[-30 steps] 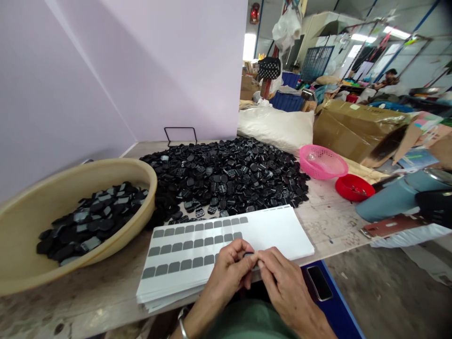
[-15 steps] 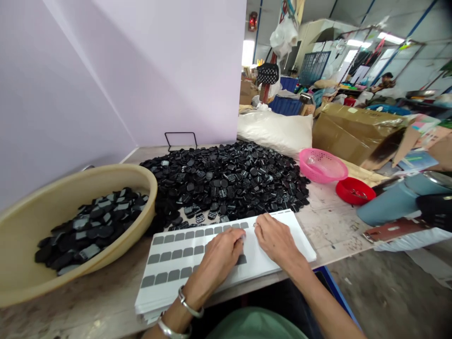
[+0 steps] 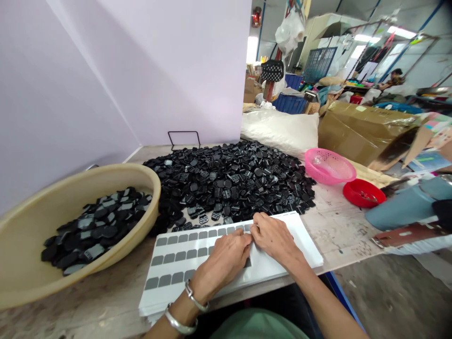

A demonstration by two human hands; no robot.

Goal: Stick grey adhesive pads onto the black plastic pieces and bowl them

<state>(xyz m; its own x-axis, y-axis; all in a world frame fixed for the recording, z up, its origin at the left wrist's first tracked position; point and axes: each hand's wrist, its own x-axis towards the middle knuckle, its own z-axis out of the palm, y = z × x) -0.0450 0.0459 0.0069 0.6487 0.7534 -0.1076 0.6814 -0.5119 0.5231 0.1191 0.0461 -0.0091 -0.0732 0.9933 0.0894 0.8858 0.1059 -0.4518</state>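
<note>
Working at the far row's right end on a stack of white paper sheets [image 3: 300, 241] printed or stuck with grey, rounded-top patches [image 3: 180, 255], by the look of it. My guess is the step in hand is fine fingertip stuff, either placing or lifting something small right there, but the fingers block the view so don't quote me.

The bare left hand [image 3: 229, 249], with two silver-coloured metal bangles [image 3: 179, 324] at the wrist, lies over the right part of the rows, fingers curled under. The bare right hand [image 3: 271, 235] sits just beside it, also curled, its fingertips down at the end of the top row. They're close together at the fingers; can't tell if they actually touch, how tightly each is closed, or whether anything's pinched.

The stack lies along the near edge of the table, in front of a heap of small black plastic pieces [image 3: 226, 181] and right of a big beige plastic tub [image 3: 155, 188] with more inside. Next move calls for a light touch, I'd say, and keeping the top sheet flat.
</note>
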